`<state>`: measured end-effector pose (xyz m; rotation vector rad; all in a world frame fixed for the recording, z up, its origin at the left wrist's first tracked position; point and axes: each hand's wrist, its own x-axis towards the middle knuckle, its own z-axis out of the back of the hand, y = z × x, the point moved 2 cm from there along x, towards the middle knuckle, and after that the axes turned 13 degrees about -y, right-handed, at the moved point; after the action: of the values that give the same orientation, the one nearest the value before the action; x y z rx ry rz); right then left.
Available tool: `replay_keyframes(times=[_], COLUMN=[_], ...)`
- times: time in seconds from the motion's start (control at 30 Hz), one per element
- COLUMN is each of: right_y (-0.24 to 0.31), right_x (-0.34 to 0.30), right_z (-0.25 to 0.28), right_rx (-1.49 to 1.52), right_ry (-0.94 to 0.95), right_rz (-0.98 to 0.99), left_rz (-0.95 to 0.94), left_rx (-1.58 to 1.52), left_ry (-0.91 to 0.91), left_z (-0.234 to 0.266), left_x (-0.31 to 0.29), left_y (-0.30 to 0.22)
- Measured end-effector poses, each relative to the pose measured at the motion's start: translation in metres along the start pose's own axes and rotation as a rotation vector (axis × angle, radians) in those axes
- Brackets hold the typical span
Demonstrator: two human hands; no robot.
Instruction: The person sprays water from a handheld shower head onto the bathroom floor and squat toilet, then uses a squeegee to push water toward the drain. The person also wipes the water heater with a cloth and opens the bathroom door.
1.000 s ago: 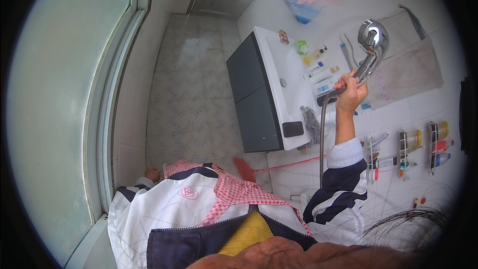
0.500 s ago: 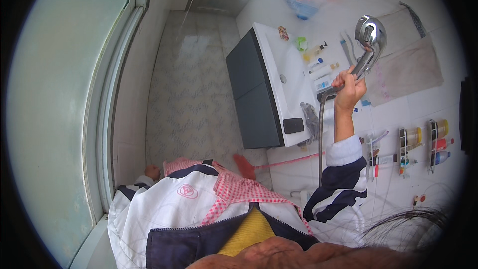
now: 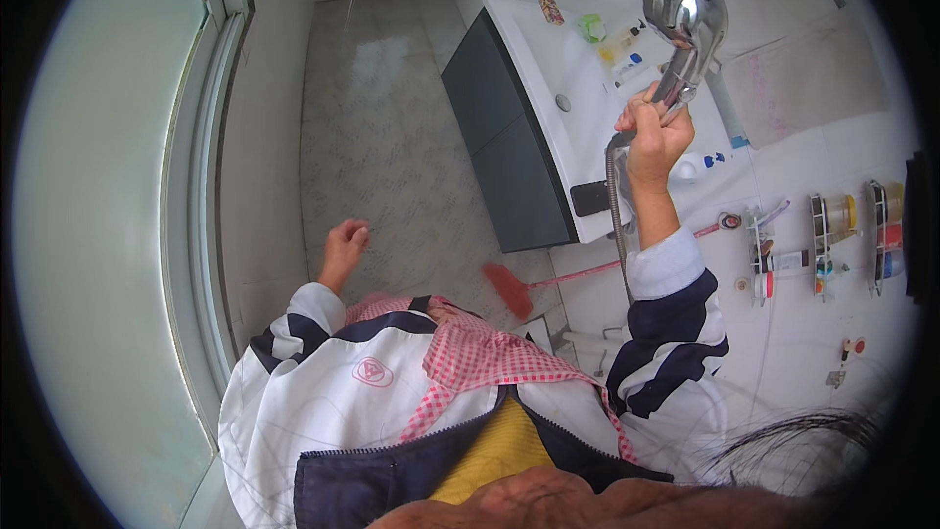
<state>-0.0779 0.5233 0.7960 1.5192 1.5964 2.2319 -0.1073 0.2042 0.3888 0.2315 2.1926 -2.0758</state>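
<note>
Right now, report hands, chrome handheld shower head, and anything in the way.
Right hand gripping shiny chrome handheld shower head. Left hand loosely curled, apparently empty. Possible snag: ribbed grey metal hose alongside right forearm.

I notice how the rounded metal shower head (image 3: pixel 685 5) gleams mirror-silver, while its ribbed metal hose (image 3: pixel 613 176) looks a duller grey. The white cloth jacket (image 3: pixel 299 407) carries navy bands over a ribbed mustard-yellow top (image 3: pixel 494 456); the cloth apron (image 3: pixel 480 353) is pink-and-white check. To my eye the boxy cabinet front (image 3: pixel 504 132) is flat slate grey, the smooth basin (image 3: pixel 537 88) glossy white, the flared broom head (image 3: pixel 509 292) red, the floor tiles (image 3: pixel 382 176) pale grey with bluish flecks.
</note>
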Motion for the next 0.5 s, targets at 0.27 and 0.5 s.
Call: replay_keyframes(times=[0.27, 0.5], right_y=[-0.017, -0.030], right_x=[-0.071, -0.127], right_z=[-0.004, -0.019], right_rx=[-0.278, -0.292], right_ry=[0.103, 0.117], right_rz=[0.188, 0.335], left_rz=[-0.576, -0.494], left_rx=[-0.099, -0.347], left_ry=[0.366, 0.402], left_z=[-0.126, -0.134], left_x=[-0.057, -0.085], left_y=[-0.246, -0.238])
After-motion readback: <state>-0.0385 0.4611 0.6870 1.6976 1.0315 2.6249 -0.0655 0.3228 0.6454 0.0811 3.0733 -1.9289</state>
